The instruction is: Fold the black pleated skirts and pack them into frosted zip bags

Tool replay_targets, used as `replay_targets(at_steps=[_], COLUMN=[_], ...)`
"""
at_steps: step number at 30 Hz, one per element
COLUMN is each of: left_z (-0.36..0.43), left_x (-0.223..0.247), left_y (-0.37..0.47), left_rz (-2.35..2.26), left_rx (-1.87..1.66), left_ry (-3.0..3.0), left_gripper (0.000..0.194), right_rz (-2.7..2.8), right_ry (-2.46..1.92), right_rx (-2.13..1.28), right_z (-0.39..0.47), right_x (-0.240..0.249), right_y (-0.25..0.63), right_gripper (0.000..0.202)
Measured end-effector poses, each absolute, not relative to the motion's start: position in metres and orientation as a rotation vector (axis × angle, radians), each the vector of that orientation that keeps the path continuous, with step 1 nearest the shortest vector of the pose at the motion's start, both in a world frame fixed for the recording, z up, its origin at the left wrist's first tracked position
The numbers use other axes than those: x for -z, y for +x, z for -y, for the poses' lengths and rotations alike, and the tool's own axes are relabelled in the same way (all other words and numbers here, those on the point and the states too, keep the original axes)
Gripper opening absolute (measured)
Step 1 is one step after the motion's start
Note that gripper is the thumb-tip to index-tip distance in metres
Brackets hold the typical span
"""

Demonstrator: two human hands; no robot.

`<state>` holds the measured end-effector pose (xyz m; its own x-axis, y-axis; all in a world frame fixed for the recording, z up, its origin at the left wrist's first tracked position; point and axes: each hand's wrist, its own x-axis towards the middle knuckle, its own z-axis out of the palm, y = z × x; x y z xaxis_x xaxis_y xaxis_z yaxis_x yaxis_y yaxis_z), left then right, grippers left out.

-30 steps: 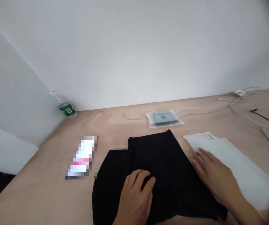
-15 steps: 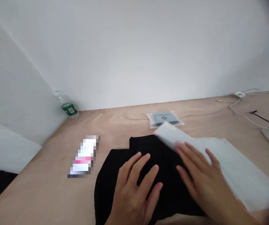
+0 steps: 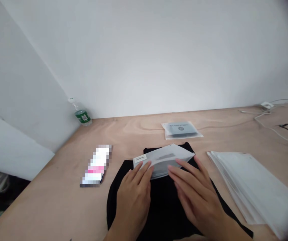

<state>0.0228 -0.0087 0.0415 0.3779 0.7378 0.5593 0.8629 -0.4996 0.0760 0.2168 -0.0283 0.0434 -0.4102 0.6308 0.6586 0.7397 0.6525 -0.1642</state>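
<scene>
A frosted plastic bag point(image 3: 162, 156) with a small white label at its left corner is held over the upper part of a black garment point(image 3: 159, 204). My left hand point(image 3: 135, 190) is closed on the bag's near left edge, its thumb mostly hidden. At the bag's near right side, my right hand point(image 3: 196, 187) has its fingers on the edge, with the thumb underneath. Between the hands the bag's near edge gapes a little. The garment lies spread on the table below both hands.
A stack of frosted bags point(image 3: 257, 187) lies to the right. Behind the garment is a packed bag point(image 3: 182, 130) with printed lettering. A phone point(image 3: 96, 167) lies to the left, and a bottle with a green label point(image 3: 83, 116) stands by the wall. Cables point(image 3: 262, 117) run along the back right.
The frosted bag has come from the stack at right to over the garment. My left hand has left the cloth, and both hands now hold the bag. The view has shifted slightly.
</scene>
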Motion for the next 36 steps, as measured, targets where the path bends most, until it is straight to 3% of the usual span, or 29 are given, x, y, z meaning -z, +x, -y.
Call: replay_targets(at_steps=[4, 7, 10, 18, 22, 26, 32, 36], left_z=[0.004, 0.002, -0.002, -0.014, -0.019, -0.021, -0.011, -0.002], left_x=[-0.043, -0.046, -0.048, -0.045, -0.041, -0.035, -0.023, -0.018], left_y=[0.019, 0.021, 0.022, 0.021, 0.022, 0.028, 0.04, 0.053], left_rz=[1.56, 1.578, 1.579, 1.658, 1.71, 1.737, 1.571, 1.583], left_rx=[0.943, 1.037, 1.098, 1.064, 1.048, 1.019, 0.966, 0.939], left_ry=[-2.281, -2.192, -2.12, -2.087, -2.078, -2.098, -2.391, -2.447], left_gripper=[0.04, 0.04, 0.041, 0.04, 0.04, 0.041, 0.052, 0.063], right_rz=[1.699, 1.754, 1.874, 1.527, 0.897, 0.456, 0.324, 0.19], right_ry=[-1.424, -1.841, -1.97, -1.729, -1.429, -1.285, -1.268, -1.21], right_rx=[-0.036, -0.373, -0.605, -1.078, -1.456, -1.736, -1.785, -1.579], right_z=[0.025, 0.005, -0.014, -0.018, -0.006, 0.015, 0.007, -0.011], right_x=[-0.033, -0.02, -0.014, -0.022, -0.03, -0.042, -0.042, -0.035], right_y=[0.22, 0.223, 0.223, 0.216, 0.218, 0.23, 0.226, 0.216], right_gripper=[0.031, 0.047, 0.056, 0.045, 0.058, 0.034, 0.028, 0.032])
